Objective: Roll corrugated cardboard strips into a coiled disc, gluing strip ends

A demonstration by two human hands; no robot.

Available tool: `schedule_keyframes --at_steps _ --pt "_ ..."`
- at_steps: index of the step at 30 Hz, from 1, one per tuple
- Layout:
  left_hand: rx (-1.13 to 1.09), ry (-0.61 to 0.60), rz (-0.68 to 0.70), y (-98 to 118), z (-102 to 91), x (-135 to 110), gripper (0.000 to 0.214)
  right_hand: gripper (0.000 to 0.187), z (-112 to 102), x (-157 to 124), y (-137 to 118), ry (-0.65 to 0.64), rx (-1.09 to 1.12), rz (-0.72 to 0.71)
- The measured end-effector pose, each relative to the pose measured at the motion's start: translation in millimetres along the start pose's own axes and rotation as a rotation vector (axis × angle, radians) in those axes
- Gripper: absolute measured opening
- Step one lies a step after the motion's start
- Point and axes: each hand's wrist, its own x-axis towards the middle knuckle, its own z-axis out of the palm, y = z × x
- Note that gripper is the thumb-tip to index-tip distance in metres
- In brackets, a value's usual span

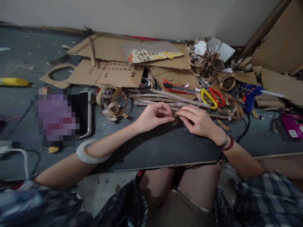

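Note:
My left hand (pixel 152 118) and my right hand (pixel 196 119) meet over the front of the dark table. Pinched between their fingertips is a small piece of brown corrugated cardboard strip (pixel 174 121), which looks partly coiled. The fingers hide much of it. Just beyond my hands lie several long corrugated strips (pixel 158 98). Scissors (pixel 220 97) with one yellow and one red handle rest behind my right hand. A red and black utility knife (pixel 178 88) lies to their left, on cardboard.
Flat cardboard sheets (pixel 113 74) cover the back. Curled scraps (pixel 113 104) lie left, with a bigger heap (pixel 220 72) at back right. A blue glue gun (pixel 249 97) with a cable stands right. A phone (pixel 85 115), partly behind a pixelated patch, and a yellow tool (pixel 14 82) are left.

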Motion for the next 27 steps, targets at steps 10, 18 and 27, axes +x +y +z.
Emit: schedule_keyframes --at_steps 10,18,27 --pt "-0.06 -0.119 -0.12 -0.6 0.7 -0.6 0.034 0.019 4.1 -1.0 2.0 -0.007 -0.089 -0.078" --pt "0.001 -0.12 -0.116 -0.5 4.3 -3.5 0.032 0.017 0.8 1.9 0.5 0.007 -0.194 -0.205" --pt "0.005 -0.123 -0.136 2.1 5.3 -3.8 0.031 0.022 4.2 1.5 -1.5 -0.035 -0.118 -0.224"
